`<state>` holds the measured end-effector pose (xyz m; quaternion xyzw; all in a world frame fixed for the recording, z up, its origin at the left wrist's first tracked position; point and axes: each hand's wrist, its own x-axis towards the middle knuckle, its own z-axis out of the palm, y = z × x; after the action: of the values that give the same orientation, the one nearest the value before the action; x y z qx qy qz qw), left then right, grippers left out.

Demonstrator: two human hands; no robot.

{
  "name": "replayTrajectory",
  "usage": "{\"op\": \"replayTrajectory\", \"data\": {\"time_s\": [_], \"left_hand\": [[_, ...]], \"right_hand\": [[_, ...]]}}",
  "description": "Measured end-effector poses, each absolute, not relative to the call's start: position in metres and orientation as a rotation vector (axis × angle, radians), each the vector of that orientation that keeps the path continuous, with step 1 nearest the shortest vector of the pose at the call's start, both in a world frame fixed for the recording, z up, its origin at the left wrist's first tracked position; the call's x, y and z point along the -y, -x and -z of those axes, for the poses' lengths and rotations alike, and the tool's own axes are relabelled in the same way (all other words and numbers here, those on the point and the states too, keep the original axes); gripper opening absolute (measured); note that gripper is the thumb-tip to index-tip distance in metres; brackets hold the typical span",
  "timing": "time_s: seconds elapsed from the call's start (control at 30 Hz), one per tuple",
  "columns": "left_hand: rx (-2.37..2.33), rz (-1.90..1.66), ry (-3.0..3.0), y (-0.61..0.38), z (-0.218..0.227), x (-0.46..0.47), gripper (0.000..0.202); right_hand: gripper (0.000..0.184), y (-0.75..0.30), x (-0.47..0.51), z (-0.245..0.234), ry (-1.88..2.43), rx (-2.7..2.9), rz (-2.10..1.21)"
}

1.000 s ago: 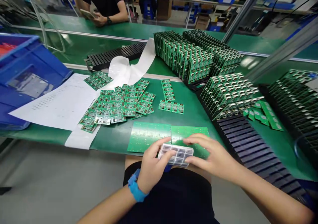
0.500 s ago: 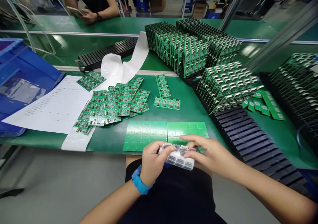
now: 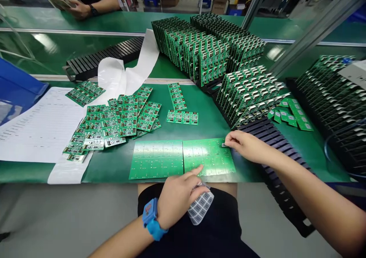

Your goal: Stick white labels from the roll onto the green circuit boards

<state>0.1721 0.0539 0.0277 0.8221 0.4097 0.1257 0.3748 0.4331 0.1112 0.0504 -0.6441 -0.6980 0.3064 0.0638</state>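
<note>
My left hand (image 3: 183, 195) grips a sheet of labels (image 3: 201, 207) under its thumb, below the table edge. Its index finger stretches onto the lower part of the right green circuit board panel (image 3: 208, 155). At that panel's upper right corner, my right hand (image 3: 243, 145) pinches a small grey label (image 3: 223, 145), which is over or touching the board; I cannot tell which. A second circuit board panel (image 3: 156, 161) lies flat beside the first, on the left, plain side up.
Loose circuit boards (image 3: 114, 120) are heaped on the left by a printed paper (image 3: 37, 124). Black slotted racks (image 3: 265, 136) holding upright boards stand at the back and right. A blue bin (image 3: 20, 79) is far left. A person (image 3: 85, 6) sits across the bench.
My right hand has left the label sheet and moved up and right to the panel's corner with a label. My left hand has tilted the sheet downward and put a finger on the panel.
</note>
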Motion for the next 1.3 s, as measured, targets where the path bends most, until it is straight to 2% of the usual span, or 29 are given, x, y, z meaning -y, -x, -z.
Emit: {"op": "replayTrajectory", "data": {"time_s": [0.1, 0.33, 0.47, 0.53, 0.6, 0.73, 0.8, 0.97, 1.1, 1.2, 1.3], "left_hand": [[-1.077, -0.220, -2.174, -0.172, -0.027, -0.053, 0.026], [-1.087, -0.257, -2.173, -0.172, -0.026, -0.054, 0.025], [-1.087, -0.301, -2.121, -0.173, -0.026, -0.055, 0.021], [-1.099, -0.333, -2.046, -0.173, -0.026, -0.055, 0.018], [-1.142, -0.374, -1.935, -0.173, -0.028, -0.055, 0.017], [-1.230, -0.463, -1.725, -0.172, -0.033, -0.056, 0.025], [-1.251, -0.494, -1.665, -0.172, -0.035, -0.056, 0.029], [-1.278, -0.530, -1.647, -0.172, -0.034, -0.058, 0.032], [-1.318, -0.540, -1.653, -0.174, -0.032, -0.060, 0.036], [-1.322, -0.554, -1.636, -0.175, -0.033, -0.059, 0.037], [-1.327, -0.568, -1.635, -0.175, -0.033, -0.059, 0.035]], "right_hand": [[0.018, -0.433, -0.113, -0.042, 1.971, 2.114, -0.927], [0.018, -0.432, -0.116, -0.033, 2.014, 2.132, -0.893], [0.012, -0.428, -0.109, -0.035, 2.002, 2.215, -0.591], [0.021, -0.424, -0.107, -0.040, 1.952, 2.207, -0.433], [0.028, -0.419, -0.108, -0.044, 1.842, 2.183, -0.529], [0.026, -0.410, -0.119, -0.044, 1.636, 2.139, -1.103], [0.027, -0.407, -0.123, -0.040, 1.621, 2.126, -1.191], [0.027, -0.405, -0.124, -0.029, 1.649, 2.107, -1.133], [0.014, -0.400, -0.112, -0.030, 1.634, 2.243, -0.782], [0.015, -0.385, -0.095, -0.037, 1.566, 2.179, -0.553], [0.018, -0.361, -0.078, -0.047, 1.479, 1.999, -0.894]]}}
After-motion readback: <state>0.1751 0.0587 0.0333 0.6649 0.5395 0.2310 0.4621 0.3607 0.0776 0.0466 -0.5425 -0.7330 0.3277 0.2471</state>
